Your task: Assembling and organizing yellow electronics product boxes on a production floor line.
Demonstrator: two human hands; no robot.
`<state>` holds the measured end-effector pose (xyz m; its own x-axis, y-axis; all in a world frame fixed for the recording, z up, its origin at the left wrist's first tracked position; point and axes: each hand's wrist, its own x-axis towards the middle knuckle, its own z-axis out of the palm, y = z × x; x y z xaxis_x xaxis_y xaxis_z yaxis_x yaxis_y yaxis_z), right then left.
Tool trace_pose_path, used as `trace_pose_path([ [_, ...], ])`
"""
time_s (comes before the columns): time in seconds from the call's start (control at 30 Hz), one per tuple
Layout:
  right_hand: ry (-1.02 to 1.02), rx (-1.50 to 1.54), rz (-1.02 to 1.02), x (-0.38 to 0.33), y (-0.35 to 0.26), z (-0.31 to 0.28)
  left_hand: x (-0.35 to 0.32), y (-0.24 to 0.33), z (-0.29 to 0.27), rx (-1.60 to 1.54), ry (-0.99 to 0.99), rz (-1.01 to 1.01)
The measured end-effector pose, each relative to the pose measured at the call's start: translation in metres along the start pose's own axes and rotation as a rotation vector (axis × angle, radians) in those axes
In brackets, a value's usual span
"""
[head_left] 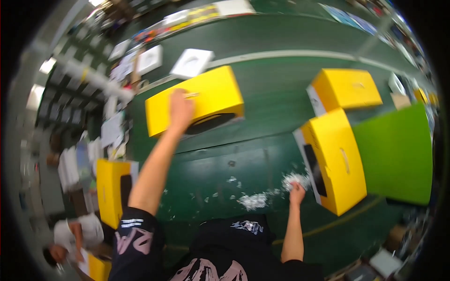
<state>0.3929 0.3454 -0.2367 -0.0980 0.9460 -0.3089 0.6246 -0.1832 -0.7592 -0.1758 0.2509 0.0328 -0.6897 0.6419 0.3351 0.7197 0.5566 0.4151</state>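
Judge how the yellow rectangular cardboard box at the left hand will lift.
The yellow rectangular cardboard box likely stays stiff: its panels look flat and straight-edged. Its boxy shape makes rolling unlikely. The pale slim handle by the left hand may let it lift steadily.

Yellow box point(213, 84) was of smooth cardbd., semi-matt; green worktop point(272, 154) had smooth, glossy surf.; black shirt point(220, 239) was of matt cloth.

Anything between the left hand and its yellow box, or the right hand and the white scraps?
Nothing visible: the left hand is at its yellow box, beside the handle; the right hand is at the white scraps.
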Motion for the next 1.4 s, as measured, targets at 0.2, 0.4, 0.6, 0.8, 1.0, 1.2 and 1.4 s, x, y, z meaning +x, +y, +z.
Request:
trace_pose_path([
  [0.2,-0.199,0.359,0.462,-0.009,0.006,-0.001,-0.251,0.024,-0.038,-0.142,-0.056,-0.127],
  [0.4,-0.161,0.359,0.663,0.025,0.017,-0.014,-0.536,-0.072,-0.091,-0.322,-0.103,-1.001],
  [0.6,-0.362,0.341,0.282,-0.058,-0.072,0.057,-0.658,-0.153,-0.175,-0.864,0.332,-1.692],
  [0.8,-0.724,0.206,0.025,-0.245,-0.269,0.181,-0.673,-0.216,-0.223,-1.32,0.862,-1.675],
  [1.0,-0.725,0.314,-0.331,-0.369,-0.419,0.293,-0.629,-0.281,-0.285,-1.549,1.083,-1.506],
  [1.2,-0.743,0.314,-0.837,-0.465,-0.571,0.377,-0.579,-0.265,-0.414,-0.802,1.025,-1.208],
  [1.4,-0.551,0.08,-1.132,-0.521,-0.679,0.441,-0.557,-0.302,-0.454,-0.742,1.168,-1.055],
])
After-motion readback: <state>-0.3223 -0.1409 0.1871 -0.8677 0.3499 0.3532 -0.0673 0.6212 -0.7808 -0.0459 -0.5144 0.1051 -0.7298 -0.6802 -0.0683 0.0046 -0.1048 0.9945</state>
